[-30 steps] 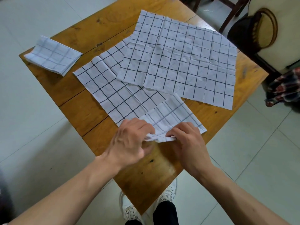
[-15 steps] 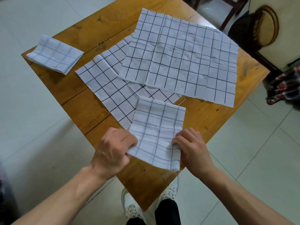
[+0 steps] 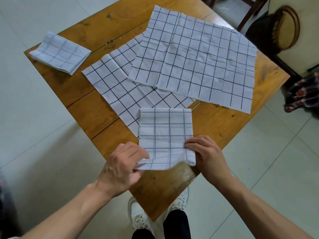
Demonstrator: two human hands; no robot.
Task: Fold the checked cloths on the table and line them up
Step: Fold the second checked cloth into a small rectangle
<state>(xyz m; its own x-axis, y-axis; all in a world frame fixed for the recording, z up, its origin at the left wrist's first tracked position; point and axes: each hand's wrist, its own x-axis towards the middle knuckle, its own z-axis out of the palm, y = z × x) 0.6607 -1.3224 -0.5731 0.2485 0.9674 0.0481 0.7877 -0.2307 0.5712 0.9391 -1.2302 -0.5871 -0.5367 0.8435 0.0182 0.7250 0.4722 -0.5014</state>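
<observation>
The folded checked cloth point(image 3: 165, 135) lies between the two hands at the near corner of the wooden table point(image 3: 224, 125), its far edge flat on the wood and on the tail of an open cloth, its near edge lifted slightly off the surface. The left hand point(image 3: 123, 167) pinches the cloth's near left corner, fingers curled over the top and the thumb tucked beneath the hem. The right hand point(image 3: 206, 155) grips the near right corner, fingertips pressed on the top layer and the rest of the hand curled round the folded edge. Just beyond the fingertips of both hands, touching the held cloth's far edge and partly under it, lies the lower open cloth point(image 3: 117, 87), spread flat and running away to the left. Farther out, past the right hand, the upper open cloth point(image 3: 195, 57) lies spread over the far part of the lower one and reaches towards the table's right edge. Well away from the left hand, at the table's far left corner, sits a finished folded cloth point(image 3: 60, 52), apart from the others. Directly below the hands, under the table's near corner, white shoes point(image 3: 138, 216) and dark trouser legs point(image 3: 176, 225) stand on the pale tiled floor point(image 3: 43, 135). Beyond the right hand, off the table, stands a dark wooden chair point(image 3: 283, 37), with a patterned fabric point(image 3: 303, 94) beside it.
</observation>
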